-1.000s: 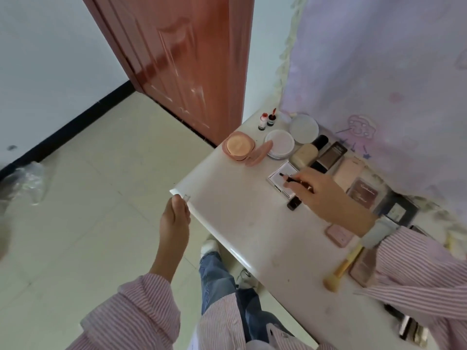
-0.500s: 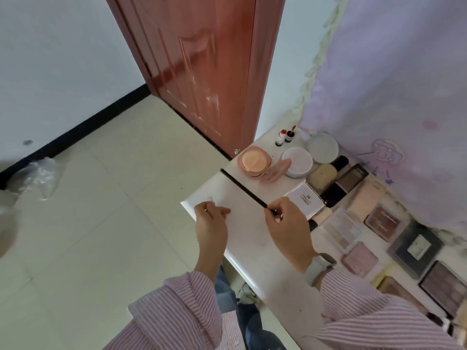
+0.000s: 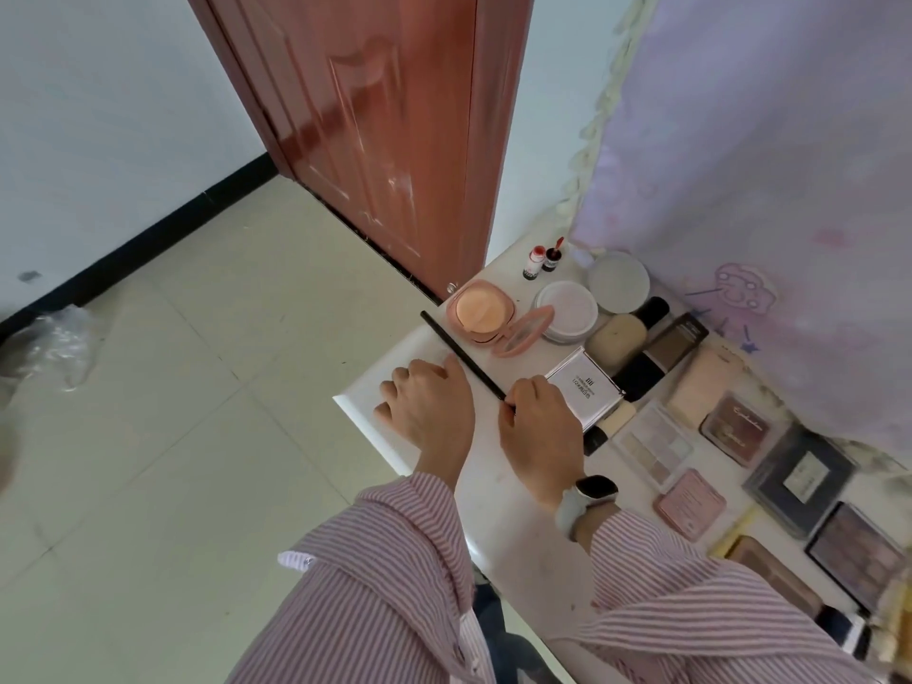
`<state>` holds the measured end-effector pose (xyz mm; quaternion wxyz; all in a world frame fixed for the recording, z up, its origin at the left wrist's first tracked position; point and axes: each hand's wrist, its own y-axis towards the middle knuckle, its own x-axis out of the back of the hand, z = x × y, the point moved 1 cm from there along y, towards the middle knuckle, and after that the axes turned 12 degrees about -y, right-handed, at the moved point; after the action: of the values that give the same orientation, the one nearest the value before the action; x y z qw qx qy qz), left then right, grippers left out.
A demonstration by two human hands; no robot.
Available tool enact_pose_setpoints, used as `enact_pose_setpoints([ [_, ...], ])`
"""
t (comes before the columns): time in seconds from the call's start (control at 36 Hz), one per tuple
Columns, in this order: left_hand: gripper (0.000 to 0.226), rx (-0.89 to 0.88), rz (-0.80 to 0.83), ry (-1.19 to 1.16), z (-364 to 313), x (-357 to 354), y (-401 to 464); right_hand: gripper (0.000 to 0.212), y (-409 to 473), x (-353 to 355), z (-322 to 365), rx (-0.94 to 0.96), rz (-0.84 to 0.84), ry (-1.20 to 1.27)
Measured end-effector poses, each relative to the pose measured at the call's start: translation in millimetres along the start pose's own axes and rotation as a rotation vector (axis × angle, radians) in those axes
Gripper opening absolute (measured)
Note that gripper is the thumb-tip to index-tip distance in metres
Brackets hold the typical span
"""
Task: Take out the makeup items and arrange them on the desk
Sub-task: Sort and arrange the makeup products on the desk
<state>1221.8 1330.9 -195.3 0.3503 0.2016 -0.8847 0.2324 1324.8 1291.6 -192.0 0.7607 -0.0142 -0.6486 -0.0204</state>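
Both hands flank pencil (image 3: 461, 356): right hand (image 3: 540, 427) pinches it.

A reddish-brown door (image 3: 365, 140) ahead of me, white wall (image 3: 98, 91) with a black baseboard (image 3: 148, 234) to its left, pale tiled floor (image 3: 197, 412) below, crumpled clear plastic (image 3: 47, 348) by the wall, lilac curtain (image 3: 765, 165) at my right.

One camera on my head looks steeply down, close over my hands at the white desk (image 3: 493, 525) corner, door beyond.
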Motion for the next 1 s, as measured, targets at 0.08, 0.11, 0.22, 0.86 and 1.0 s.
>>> enact_pose_setpoints([
  [0.08,0.039,-0.045,0.004,0.04,-1.8,-1.8,0.2,0.009,0.6,1.6,-2.8,0.007,-0.032,0.007],
  [0.11,0.038,-0.065,0.005,0.038,-2.0,-1.8,-0.2,0.014,0.2,2.2,-3.1,0.006,-0.06,0.005],
  [0.22,0.029,-0.179,-0.004,0.004,5.2,0.7,-4.8,0.014,-1.1,1.9,-5.5,0.055,-0.103,-0.007],
  [0.86,0.037,-0.624,0.152,0.159,48.7,3.5,-27.1,0.027,-50.3,27.7,-66.5,0.187,-0.215,0.103],
  [1.0,0.041,-0.681,0.172,0.211,64.4,8.4,-51.7,0.032,-88.0,43.8,-92.1,0.1,-0.132,0.116],
])
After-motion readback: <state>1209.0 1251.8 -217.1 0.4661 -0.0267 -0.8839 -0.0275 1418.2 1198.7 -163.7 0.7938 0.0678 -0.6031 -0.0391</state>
